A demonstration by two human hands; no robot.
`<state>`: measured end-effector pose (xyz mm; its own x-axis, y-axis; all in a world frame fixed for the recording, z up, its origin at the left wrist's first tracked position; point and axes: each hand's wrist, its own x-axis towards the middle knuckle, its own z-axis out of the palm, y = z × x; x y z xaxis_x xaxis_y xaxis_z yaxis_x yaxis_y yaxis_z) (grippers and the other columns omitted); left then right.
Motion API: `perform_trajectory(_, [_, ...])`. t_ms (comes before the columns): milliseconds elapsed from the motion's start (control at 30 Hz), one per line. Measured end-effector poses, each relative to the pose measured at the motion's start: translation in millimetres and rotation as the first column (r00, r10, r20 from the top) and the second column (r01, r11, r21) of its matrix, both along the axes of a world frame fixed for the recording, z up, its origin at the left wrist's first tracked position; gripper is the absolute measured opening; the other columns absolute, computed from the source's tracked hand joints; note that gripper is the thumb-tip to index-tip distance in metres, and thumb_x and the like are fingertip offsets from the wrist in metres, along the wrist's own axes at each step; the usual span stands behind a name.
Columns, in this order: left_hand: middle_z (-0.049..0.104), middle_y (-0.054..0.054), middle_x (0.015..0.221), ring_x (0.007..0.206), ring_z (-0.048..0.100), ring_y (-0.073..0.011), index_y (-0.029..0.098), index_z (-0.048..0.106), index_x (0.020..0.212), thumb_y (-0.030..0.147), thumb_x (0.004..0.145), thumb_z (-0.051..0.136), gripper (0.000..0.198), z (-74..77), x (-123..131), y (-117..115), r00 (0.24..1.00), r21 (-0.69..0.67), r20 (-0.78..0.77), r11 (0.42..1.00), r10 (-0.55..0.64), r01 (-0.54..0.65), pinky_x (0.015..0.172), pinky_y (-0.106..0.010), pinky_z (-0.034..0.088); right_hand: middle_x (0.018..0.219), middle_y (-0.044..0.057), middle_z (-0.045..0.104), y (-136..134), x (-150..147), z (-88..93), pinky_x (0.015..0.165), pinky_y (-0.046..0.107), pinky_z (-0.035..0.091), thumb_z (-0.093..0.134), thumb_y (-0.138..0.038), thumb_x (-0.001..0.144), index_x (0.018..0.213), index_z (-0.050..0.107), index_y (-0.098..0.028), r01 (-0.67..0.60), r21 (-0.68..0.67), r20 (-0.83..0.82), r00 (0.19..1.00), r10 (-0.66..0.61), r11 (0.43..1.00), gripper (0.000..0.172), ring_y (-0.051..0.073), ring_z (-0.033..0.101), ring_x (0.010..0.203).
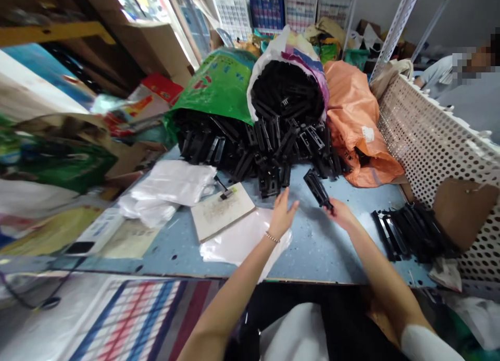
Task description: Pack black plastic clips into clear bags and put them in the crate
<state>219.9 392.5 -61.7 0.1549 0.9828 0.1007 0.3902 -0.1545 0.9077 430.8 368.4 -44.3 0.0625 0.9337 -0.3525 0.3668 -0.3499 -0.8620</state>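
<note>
My right hand [339, 213] grips one end of a long black plastic part [317, 189] and holds it above the blue table [312, 246]. With fingers apart and nothing in them, my left hand [283, 215] hovers by the near edge of a heap of similar black parts [269, 147]. Below that hand lie white plastic bags [230, 244], partly under a pale board [222, 210] with a small dark metal piece [226, 194] on it. At the right, several black parts [414, 231] lie side by side in a row.
Black parts spill from a green sack [219, 85] and a white-purple sack [287, 43]. An orange sack [351, 116] stands beside them. A perforated white panel [437, 126] borders the right side, with a person [469, 95] beyond. More plastic bags [167, 184] lie at left.
</note>
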Motion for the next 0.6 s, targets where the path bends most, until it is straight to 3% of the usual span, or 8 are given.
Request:
perform_trajectory(33, [0.045,-0.021,0.147,0.140,0.041,-0.0276,0.012,0.040,0.146,0.042,0.097,0.051,0.059,1.2,8.8,-13.7,0.968,-0.128,0.247,0.988,-0.049,0.082,0.118,-0.050,0.030,0.081,0.009,0.061,-24.6,-4.4,-4.9,0.056,0.026,0.043,0.026,-0.054,0.096,0.096,0.051,-0.016,-0.036,-0.023,-0.088,0.996,0.033,0.999,0.046,0.014,0.051,0.060])
perform_trajectory(100, [0.057,-0.018,0.131,0.121,0.058,-0.0258,0.014,0.043,0.141,0.057,0.096,0.048,0.062,7.7,25.7,-41.4,0.763,-0.318,0.646,0.905,-0.011,0.283,0.105,-0.046,0.046,0.077,0.009,0.060,-70.0,-11.5,-10.6,0.052,0.027,0.043,0.028,-0.059,0.093,0.091,0.054,-0.016,-0.113,-0.082,-0.225,0.970,0.092,0.990,0.050,0.014,0.050,0.056])
perform_trajectory(133, [0.061,-0.016,0.121,0.108,0.064,-0.0234,0.015,0.046,0.138,0.060,0.093,0.052,0.064,12.9,31.9,-54.6,0.664,-0.356,0.747,0.867,0.039,0.349,0.095,-0.041,0.052,0.080,0.010,0.063,-88.1,-12.3,-10.1,0.055,0.028,0.045,0.033,-0.060,0.092,0.092,0.056,-0.015,-0.159,-0.093,-0.302,0.945,0.125,0.983,0.050,0.015,0.055,0.060])
perform_trajectory(200, [0.063,-0.008,0.104,0.083,0.065,-0.0161,0.016,0.051,0.131,0.056,0.084,0.067,0.063,25.6,37.9,-77.7,0.587,-0.394,0.802,0.836,0.109,0.383,0.075,-0.030,0.055,0.091,0.012,0.066,-111.0,-6.6,-0.8,0.065,0.031,0.049,0.038,-0.059,0.093,0.097,0.059,-0.015,-0.141,-0.024,-0.336,0.933,0.124,0.990,0.049,0.018,0.061,0.074])
perform_trajectory(300, [0.060,-0.003,0.090,0.064,0.057,-0.0091,0.015,0.053,0.127,0.052,0.081,0.072,0.062,43.2,36.2,-100.2,0.623,-0.443,0.775,0.795,0.107,0.415,0.057,-0.021,0.049,0.101,0.011,0.064,-112.3,10.3,26.9,0.078,0.034,0.048,0.036,-0.056,0.100,0.107,0.059,-0.017,0.014,0.328,-0.012,1.000,-0.011,0.944,0.046,0.019,0.060,0.088])
perform_trajectory(367, [0.060,-0.002,0.086,0.061,0.057,-0.0090,0.013,0.053,0.122,0.058,0.080,0.070,0.064,50.1,35.2,-107.6,0.644,-0.474,0.761,0.746,0.080,0.467,0.054,-0.021,0.048,0.097,0.011,0.062,-98.2,15.2,44.7,0.084,0.038,0.045,0.040,-0.055,0.099,0.103,0.059,-0.018,-0.127,0.557,0.272,0.962,-0.035,0.821,0.042,0.022,0.056,0.090])
perform_trajectory(433, [0.060,-0.003,0.083,0.058,0.057,-0.0093,0.012,0.055,0.112,0.062,0.078,0.070,0.062,53.5,36.3,-110.3,0.673,-0.493,0.738,0.724,0.054,0.483,0.051,-0.020,0.047,0.087,0.010,0.059,-81.2,10.5,55.2,0.083,0.038,0.043,0.041,-0.054,0.099,0.091,0.058,-0.018,-0.291,0.624,0.419,0.908,0.003,0.726,0.041,0.022,0.052,0.086])
perform_trajectory(600, [0.063,-0.005,0.088,0.057,0.056,-0.0087,0.012,0.056,0.114,0.061,0.080,0.067,0.061,57.9,29.2,-99.9,0.683,-0.482,0.720,0.796,0.123,0.365,0.050,-0.020,0.046,0.075,0.004,0.053,-73.4,-20.5,50.0,0.068,0.030,0.041,0.021,-0.054,0.105,0.082,0.051,-0.019,-0.261,0.497,0.180,0.964,0.196,0.827,0.051,0.016,0.049,0.070])
